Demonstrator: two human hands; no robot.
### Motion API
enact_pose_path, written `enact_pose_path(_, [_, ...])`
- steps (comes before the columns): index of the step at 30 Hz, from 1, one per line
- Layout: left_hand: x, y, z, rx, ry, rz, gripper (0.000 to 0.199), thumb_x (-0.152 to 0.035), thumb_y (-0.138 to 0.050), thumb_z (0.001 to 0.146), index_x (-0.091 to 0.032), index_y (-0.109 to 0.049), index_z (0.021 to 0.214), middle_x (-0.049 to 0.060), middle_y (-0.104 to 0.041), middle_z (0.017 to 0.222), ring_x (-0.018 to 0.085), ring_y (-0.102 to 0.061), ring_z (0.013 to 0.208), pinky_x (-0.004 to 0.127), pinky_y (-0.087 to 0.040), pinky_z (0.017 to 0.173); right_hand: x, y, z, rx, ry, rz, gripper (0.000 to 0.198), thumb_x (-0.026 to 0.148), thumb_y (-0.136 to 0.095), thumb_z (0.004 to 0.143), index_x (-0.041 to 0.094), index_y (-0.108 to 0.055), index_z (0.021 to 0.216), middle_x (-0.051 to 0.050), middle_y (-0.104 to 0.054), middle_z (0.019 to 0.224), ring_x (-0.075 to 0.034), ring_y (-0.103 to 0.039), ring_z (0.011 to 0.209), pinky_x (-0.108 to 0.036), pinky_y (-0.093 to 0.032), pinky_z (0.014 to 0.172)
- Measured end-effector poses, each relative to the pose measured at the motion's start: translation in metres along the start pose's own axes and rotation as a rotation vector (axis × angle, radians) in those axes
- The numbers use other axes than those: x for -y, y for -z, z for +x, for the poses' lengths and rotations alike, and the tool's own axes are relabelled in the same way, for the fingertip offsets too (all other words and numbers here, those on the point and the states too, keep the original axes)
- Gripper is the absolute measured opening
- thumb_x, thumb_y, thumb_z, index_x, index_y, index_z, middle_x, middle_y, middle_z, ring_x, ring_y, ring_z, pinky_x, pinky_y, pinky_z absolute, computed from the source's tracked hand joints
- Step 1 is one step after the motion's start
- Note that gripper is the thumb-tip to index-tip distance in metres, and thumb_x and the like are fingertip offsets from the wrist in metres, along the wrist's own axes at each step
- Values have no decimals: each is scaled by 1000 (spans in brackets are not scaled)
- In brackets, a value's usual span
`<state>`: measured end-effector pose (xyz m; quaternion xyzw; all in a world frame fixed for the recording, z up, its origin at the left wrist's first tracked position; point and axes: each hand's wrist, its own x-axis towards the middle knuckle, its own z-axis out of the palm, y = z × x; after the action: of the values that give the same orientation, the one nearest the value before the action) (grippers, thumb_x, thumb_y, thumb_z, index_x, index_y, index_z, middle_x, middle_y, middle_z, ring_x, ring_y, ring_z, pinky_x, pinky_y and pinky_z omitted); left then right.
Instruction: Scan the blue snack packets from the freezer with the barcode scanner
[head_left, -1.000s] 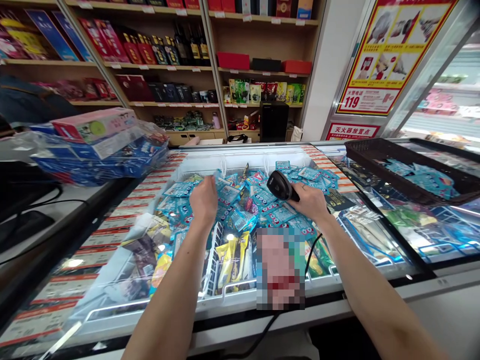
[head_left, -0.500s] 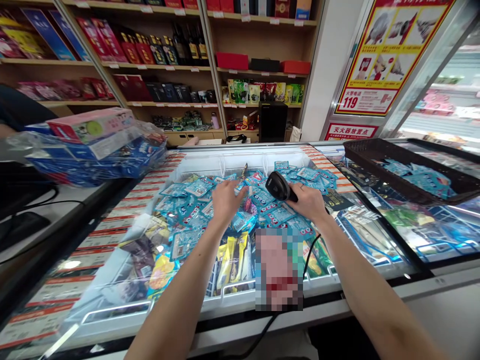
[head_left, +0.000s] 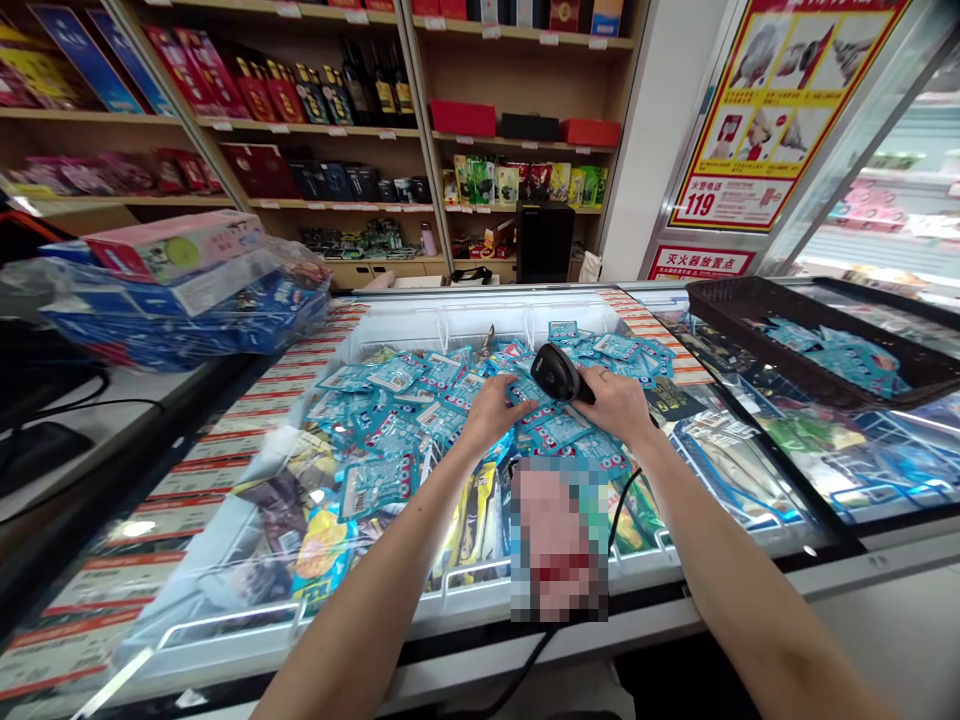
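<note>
My right hand is wrapped round the handle of a black barcode scanner, its head pointing left. A black cable hangs from the scanner toward the counter's front edge. Just left of the scanner head, my left hand reaches over many small blue packets. Its thumb and forefinger are apart, with blue packaging between them; I cannot see it gripping any packet. The packets lie in a loose spread across the glass-topped freezer, and yellow wrapped items show lower down, beneath the glass.
At the right, a dark brown tray holds more blue packets. Plastic-wrapped blue boxes are piled at the left, beside black equipment and cables. A blurred, pixelated patch covers part of the freezer front. Stocked shelves stand behind.
My left hand has moved right, closer to the scanner head, off the packets further left. The right hand and scanner have stayed in place.
</note>
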<state>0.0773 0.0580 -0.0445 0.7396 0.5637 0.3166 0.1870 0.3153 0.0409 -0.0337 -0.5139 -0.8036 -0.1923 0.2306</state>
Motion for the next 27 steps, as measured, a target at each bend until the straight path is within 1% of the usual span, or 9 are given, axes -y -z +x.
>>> enact_pose_path(3, [1, 1, 3, 23, 11, -124, 63, -50, -66, 72, -18, -53, 124, 10, -60, 113, 17, -57, 79, 32, -45, 74, 0, 2, 0, -10, -13, 4, 44, 47, -51, 86, 15, -59, 116, -9, -69, 96, -22, -62, 80, -29, -35, 63])
enact_pose_path(8, [12, 22, 5, 3, 104, -290, 66, -42, -67, 71, -17, -49, 130, 2, -57, 83, 13, -51, 64, 27, -42, 61, -1, 4, 0, -20, -40, 15, 39, 43, -53, 85, 17, -60, 114, -7, -68, 93, -21, -62, 79, -29, -35, 63])
enact_pose_path(12, [26, 40, 3, -3, 154, -256, 54, -39, -63, 73, -19, -55, 123, 4, -60, 90, 14, -53, 69, 28, -43, 65, -2, 4, 0, -26, -42, 25, 38, 43, -53, 85, 17, -61, 112, -7, -68, 92, -22, -62, 80, -29, -34, 62])
enact_pose_path(14, [32, 46, 2, -8, 164, -237, 48, -37, -61, 73, -20, -58, 118, 5, -61, 96, 15, -55, 75, 29, -45, 69, -2, 4, -1, -31, -45, 30, 38, 43, -53, 85, 17, -61, 111, -8, -68, 92, -22, -62, 79, -29, -34, 62])
enact_pose_path(16, [36, 50, 2, -23, 177, -212, 46, -33, -60, 72, -19, -59, 117, 5, -62, 96, 16, -55, 76, 29, -45, 69, -2, 4, -1, -32, -46, 33, 38, 43, -52, 85, 17, -61, 111, -8, -68, 91, -22, -62, 79, -29, -35, 62])
enact_pose_path(18, [37, 51, 2, -59, 204, -197, 47, -30, -60, 71, -18, -59, 117, 4, -62, 92, 15, -55, 73, 28, -45, 65, -2, 4, -1, -32, -46, 35, 38, 43, -52, 85, 16, -61, 111, -8, -69, 92, -22, -62, 78, -29, -35, 62])
enact_pose_path(21, [36, 53, 4, -149, 214, -271, 50, -30, -61, 70, -17, -58, 118, 5, -61, 93, 13, -55, 69, 26, -44, 60, -2, 4, -2, -47, -41, 37, 38, 44, -52, 86, 17, -62, 110, -7, -69, 91, -21, -62, 78, -29, -35, 62])
enact_pose_path(24, [36, 53, 7, -266, 154, -344, 48, -32, -59, 73, -17, -58, 118, 4, -61, 94, 12, -54, 67, 24, -44, 58, -2, 5, -2, -70, -21, 43, 38, 44, -52, 85, 16, -61, 111, -7, -68, 90, -21, -62, 78, -29, -35, 63])
enact_pose_path(27, [36, 54, 9, -353, 76, -294, 40, -30, -55, 76, -18, -60, 114, 4, -63, 91, 13, -56, 70, 24, -45, 62, -1, 9, -2, -54, 58, 69, 39, 44, -53, 85, 15, -61, 110, -8, -68, 92, -20, -62, 79, -28, -36, 64])
